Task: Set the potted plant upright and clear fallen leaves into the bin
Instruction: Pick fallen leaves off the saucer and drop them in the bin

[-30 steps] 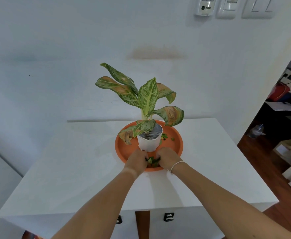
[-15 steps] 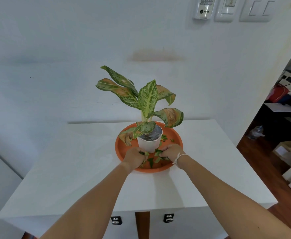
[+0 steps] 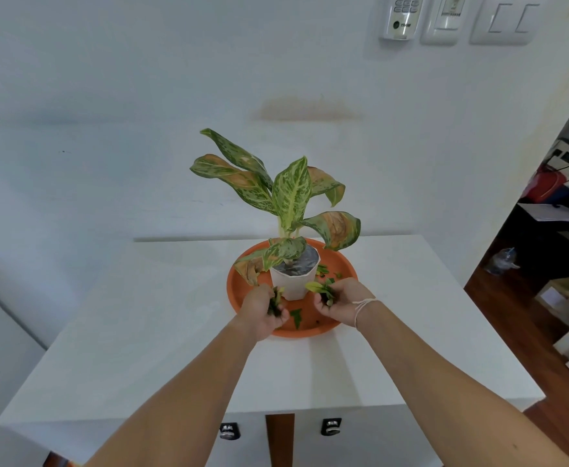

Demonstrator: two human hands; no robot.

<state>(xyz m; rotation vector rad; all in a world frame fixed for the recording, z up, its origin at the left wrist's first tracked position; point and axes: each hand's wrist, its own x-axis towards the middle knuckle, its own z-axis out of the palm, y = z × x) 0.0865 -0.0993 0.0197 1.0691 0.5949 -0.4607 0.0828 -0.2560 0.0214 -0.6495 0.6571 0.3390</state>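
The potted plant [image 3: 290, 197] stands upright in its white pot [image 3: 295, 279] on a round orange tray [image 3: 345, 274]. My left hand [image 3: 263, 311] grips a small bunch of fallen leaves [image 3: 275, 299] at the pot's near left. My right hand [image 3: 342, 303] holds another bunch of leaves [image 3: 322, 289] at the pot's near right. A loose green leaf piece [image 3: 296, 316] lies on the tray between my hands. A few more bits [image 3: 327, 269] lie behind the pot on the right. No bin is in view.
The tray sits on a white table [image 3: 141, 332] against a white wall [image 3: 141, 96] with switches [image 3: 505, 21] and a remote holder [image 3: 401, 18]. To the right, a wooden floor [image 3: 512, 298] with boxes [image 3: 566, 298] and clutter lies below the table edge.
Both hands have drawn apart from the front of the pot and risen a little, each now holding a bunch of leaves. One leaf piece stays on the tray.
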